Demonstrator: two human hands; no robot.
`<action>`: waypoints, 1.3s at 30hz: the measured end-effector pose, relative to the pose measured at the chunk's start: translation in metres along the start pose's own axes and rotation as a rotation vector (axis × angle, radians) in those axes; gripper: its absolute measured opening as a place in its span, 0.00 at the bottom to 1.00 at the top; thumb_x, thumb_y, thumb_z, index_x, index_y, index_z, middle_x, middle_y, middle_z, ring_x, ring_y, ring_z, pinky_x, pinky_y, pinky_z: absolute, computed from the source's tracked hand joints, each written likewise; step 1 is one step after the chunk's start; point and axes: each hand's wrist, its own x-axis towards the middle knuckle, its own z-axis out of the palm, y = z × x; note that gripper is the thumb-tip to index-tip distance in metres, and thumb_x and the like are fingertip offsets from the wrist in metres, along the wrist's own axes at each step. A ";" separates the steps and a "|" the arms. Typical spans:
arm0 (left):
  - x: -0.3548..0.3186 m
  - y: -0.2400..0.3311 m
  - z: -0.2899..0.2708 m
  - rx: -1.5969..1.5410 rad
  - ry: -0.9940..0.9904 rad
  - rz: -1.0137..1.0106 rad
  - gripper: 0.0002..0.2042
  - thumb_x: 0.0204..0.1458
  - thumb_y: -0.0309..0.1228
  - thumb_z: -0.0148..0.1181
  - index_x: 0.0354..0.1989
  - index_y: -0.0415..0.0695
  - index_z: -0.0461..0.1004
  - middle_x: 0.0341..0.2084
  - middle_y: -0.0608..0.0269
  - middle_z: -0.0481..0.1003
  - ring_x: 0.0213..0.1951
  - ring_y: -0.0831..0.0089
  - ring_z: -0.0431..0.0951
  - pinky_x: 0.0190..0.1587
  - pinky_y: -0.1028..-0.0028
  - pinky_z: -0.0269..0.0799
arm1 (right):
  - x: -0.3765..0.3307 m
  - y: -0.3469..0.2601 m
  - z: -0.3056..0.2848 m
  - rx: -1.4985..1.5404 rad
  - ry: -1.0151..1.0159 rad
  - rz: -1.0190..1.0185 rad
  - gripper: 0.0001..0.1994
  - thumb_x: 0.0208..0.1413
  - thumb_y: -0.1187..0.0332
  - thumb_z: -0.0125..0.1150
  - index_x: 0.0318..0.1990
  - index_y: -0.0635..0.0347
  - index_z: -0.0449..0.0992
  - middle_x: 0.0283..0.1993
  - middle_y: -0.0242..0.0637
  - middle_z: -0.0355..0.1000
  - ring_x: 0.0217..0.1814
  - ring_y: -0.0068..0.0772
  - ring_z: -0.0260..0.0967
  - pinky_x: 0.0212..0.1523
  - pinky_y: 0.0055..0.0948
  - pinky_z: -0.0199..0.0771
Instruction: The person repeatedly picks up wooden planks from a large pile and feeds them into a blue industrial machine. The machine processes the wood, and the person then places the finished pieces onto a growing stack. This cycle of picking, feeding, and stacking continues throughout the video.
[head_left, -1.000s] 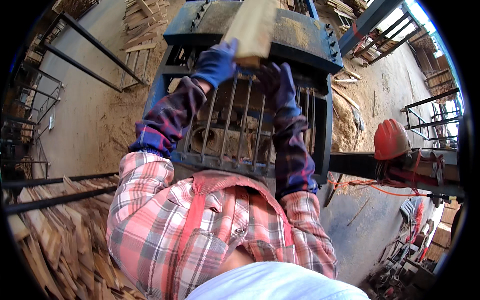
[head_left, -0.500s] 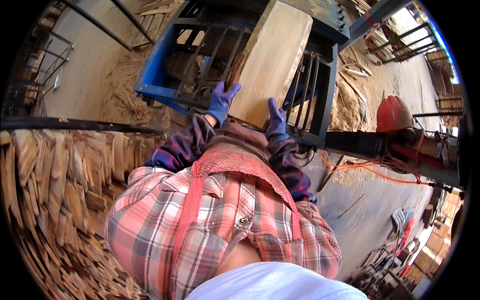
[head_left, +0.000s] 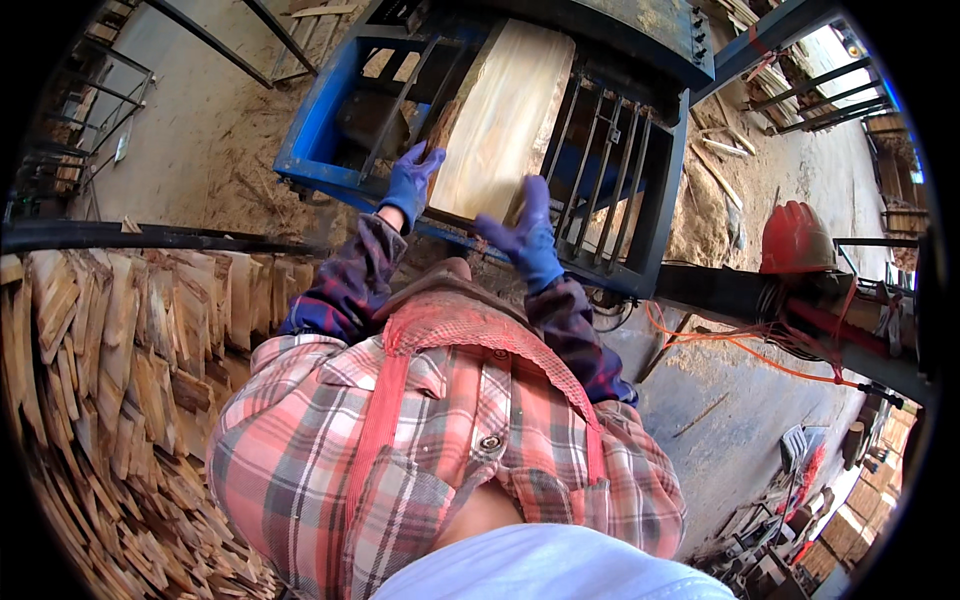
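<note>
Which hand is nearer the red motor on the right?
Right. The right hand grips the plank's near right edge, closer to the red motor; the left hand holds its left edge.

**Two gloved hands on a pale slab at the blue frame**

The left hand (head_left: pixel 411 182) and right hand (head_left: pixel 527 235), both in blue gloves, grip the near end of a pale wooden slab (head_left: pixel 500 120). The slab lies lengthwise on the barred bed of a blue metal machine (head_left: pixel 660 200). Split wood pieces (head_left: pixel 110 380) are stacked at the left. A red helmet (head_left: pixel 795 238) sits at the right, near orange cable (head_left: pixel 740 345).
</note>
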 end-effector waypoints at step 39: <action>-0.144 -0.069 -0.088 0.838 0.541 0.075 0.12 0.56 0.39 0.55 0.29 0.43 0.77 0.27 0.46 0.77 0.31 0.46 0.77 0.32 0.57 0.71 | -0.001 -0.029 0.139 -0.202 -1.269 -0.617 0.20 0.51 0.47 0.64 0.41 0.51 0.81 0.37 0.48 0.79 0.38 0.54 0.77 0.39 0.46 0.76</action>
